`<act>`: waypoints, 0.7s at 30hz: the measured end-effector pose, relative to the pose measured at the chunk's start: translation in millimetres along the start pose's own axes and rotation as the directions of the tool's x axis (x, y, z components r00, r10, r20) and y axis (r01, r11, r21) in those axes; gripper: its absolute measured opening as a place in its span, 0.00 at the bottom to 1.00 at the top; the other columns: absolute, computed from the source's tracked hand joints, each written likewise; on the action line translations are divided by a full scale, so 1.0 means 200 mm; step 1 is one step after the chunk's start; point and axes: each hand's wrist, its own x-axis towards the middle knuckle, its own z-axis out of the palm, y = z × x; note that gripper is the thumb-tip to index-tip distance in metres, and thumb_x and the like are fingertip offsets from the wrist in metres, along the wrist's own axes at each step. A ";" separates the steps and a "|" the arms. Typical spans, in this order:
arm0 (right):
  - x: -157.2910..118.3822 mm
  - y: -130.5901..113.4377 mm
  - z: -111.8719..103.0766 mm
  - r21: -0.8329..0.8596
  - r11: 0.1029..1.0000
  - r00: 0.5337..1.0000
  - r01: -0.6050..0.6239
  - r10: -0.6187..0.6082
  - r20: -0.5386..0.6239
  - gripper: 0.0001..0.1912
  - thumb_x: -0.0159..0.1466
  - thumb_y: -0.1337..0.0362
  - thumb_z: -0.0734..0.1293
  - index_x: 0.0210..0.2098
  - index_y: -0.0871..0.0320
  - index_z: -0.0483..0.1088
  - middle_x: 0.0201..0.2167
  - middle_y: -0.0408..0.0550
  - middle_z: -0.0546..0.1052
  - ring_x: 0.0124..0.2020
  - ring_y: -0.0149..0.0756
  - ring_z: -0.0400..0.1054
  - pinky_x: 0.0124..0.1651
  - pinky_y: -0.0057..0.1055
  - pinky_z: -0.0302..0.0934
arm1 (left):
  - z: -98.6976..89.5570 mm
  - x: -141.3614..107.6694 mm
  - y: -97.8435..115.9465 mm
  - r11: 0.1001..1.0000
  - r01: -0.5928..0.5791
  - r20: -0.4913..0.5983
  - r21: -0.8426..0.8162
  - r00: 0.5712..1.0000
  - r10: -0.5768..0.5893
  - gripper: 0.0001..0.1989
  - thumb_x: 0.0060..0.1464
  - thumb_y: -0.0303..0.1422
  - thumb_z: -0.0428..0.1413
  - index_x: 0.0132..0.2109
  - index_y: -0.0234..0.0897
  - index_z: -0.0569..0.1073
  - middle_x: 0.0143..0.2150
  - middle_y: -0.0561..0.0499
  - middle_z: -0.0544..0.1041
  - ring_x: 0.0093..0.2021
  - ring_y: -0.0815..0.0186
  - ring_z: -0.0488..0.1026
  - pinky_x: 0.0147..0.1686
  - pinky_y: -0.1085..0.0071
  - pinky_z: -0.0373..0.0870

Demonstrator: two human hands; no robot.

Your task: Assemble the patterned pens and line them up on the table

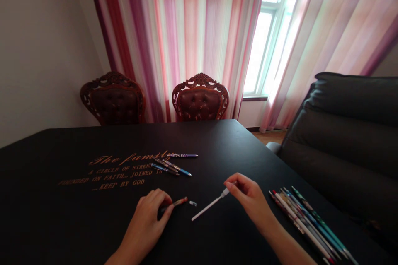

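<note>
My left hand (151, 214) rests low over the black table, thumb and fingers closed on a pen barrel (180, 201) with an orange-red end pointing right. Most of its dark body is hidden by the fingers. A small clear-and-white pen part (193, 203) lies just beyond that end. To the right, my right hand (245, 192) pinches a white pen refill (207, 208) by its wider, translucent upper end. The refill's thin end slants down to the left, near the tabletop; whether it touches is unclear.
Several pens (174, 167) lie loosely across the gold lettering on the black table (102, 219). A row of several more pens (307, 223) lies at the right, near my right forearm. Two carved chairs (200, 101) stand behind the table, and a dark recliner (348, 132) is at the right.
</note>
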 end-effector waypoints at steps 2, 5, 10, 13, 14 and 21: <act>0.01 0.01 -0.02 -0.010 1.000 0.999 0.002 -0.002 -0.041 0.14 0.64 0.54 0.64 0.31 0.57 0.71 0.25 0.41 0.69 0.28 0.32 0.61 0.32 0.28 0.54 | 0.00 0.00 0.00 1.000 -0.002 0.012 0.013 1.000 0.002 0.05 0.59 0.33 0.52 0.36 0.41 0.72 0.37 0.52 0.75 0.39 0.60 0.72 0.41 0.63 0.64; 0.02 0.02 -0.03 -0.032 0.999 0.996 0.004 -0.007 -0.092 0.13 0.64 0.54 0.64 0.31 0.57 0.71 0.26 0.41 0.70 0.28 0.33 0.62 0.32 0.28 0.54 | 0.01 0.00 0.00 1.000 -0.011 0.009 0.027 1.000 0.011 0.04 0.58 0.33 0.53 0.36 0.41 0.72 0.37 0.52 0.75 0.39 0.60 0.72 0.41 0.63 0.64; 0.02 0.00 -0.02 -0.073 0.997 0.997 0.014 -0.019 -0.075 0.12 0.64 0.55 0.64 0.32 0.57 0.71 0.25 0.42 0.71 0.28 0.34 0.63 0.32 0.29 0.55 | 0.01 0.00 0.00 0.999 -0.023 0.000 0.041 1.000 0.023 0.04 0.58 0.32 0.53 0.36 0.41 0.72 0.37 0.51 0.75 0.39 0.60 0.71 0.40 0.64 0.63; 0.01 -0.03 0.00 -0.096 0.995 0.999 0.033 -0.035 -0.019 0.11 0.64 0.57 0.64 0.33 0.57 0.72 0.26 0.42 0.72 0.29 0.34 0.64 0.34 0.29 0.57 | 0.00 0.00 0.01 0.999 -0.023 0.005 0.043 1.000 0.023 0.04 0.58 0.31 0.52 0.36 0.41 0.72 0.37 0.51 0.75 0.39 0.60 0.71 0.41 0.63 0.63; 0.00 -0.04 0.01 -0.105 0.994 0.999 0.038 -0.039 -0.010 0.10 0.64 0.58 0.64 0.33 0.57 0.72 0.27 0.42 0.72 0.30 0.34 0.65 0.35 0.29 0.57 | 0.00 0.00 0.01 0.999 -0.026 0.006 0.044 1.000 0.025 0.04 0.57 0.31 0.52 0.36 0.41 0.71 0.37 0.51 0.74 0.39 0.60 0.71 0.41 0.63 0.63; 0.00 0.02 0.06 -0.233 0.972 0.999 0.022 -0.011 0.047 0.05 0.60 0.63 0.66 0.33 0.56 0.73 0.29 0.43 0.74 0.32 0.36 0.67 0.37 0.32 0.60 | 0.00 -0.01 0.02 0.997 -0.041 0.000 0.064 0.999 0.041 0.03 0.55 0.28 0.53 0.35 0.41 0.70 0.36 0.52 0.73 0.38 0.60 0.71 0.41 0.63 0.63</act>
